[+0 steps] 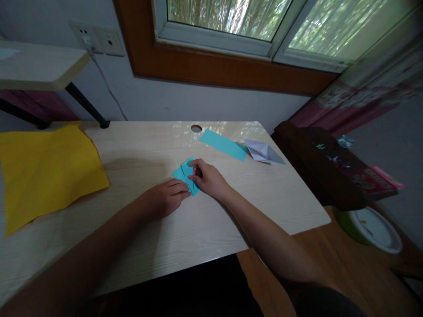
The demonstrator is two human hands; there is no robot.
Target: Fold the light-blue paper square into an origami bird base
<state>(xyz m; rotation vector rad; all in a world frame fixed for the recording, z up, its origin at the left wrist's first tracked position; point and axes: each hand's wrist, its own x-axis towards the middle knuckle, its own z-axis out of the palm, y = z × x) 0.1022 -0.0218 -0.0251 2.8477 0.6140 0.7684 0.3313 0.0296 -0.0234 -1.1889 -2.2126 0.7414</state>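
A folded piece of turquoise paper (180, 173) is kept low at the light wood-grain desk (211, 233), between the two hands. Its lower left edge is covered by the fingers of the left hand (167, 196), which are laid close together; whether the paper is also gripped from below by the thumb cannot be told. Its right side is touched by the right hand (209, 177), whose thumb and forefinger are bent towards each other, with a gap seen between them; whether a flap is pinched there cannot be seen surely. Diagonal crease lines are shown on the paper.

Farther back, near the round cable hole (196, 128), a flat turquoise paper strip (221, 144) is placed slantwise. Its right end is met by a folded white paper (259, 150). At the far left, the desk is covered by a large yellow sheet (49, 171), whose edges are curved.
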